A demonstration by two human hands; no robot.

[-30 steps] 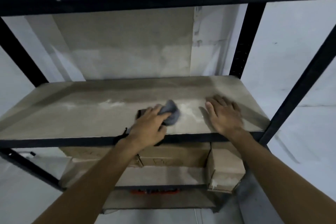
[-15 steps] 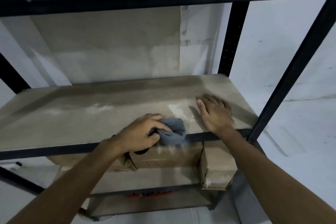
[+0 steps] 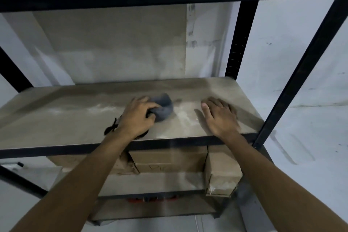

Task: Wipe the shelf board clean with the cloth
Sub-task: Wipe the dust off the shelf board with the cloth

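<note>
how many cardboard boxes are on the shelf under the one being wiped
2 clearly: a wide cardboard box under the board's middle, and a smaller box right of it, jutting forward. More cardboard at left may be another, partly hidden.

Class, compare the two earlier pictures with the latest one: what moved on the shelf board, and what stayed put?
The left hand, gripping the grey cloth throughout, pulled it to the board's front edge, then pushed it back toward the middle of the shelf board. The right hand stayed flat on the board near its right end.
</note>
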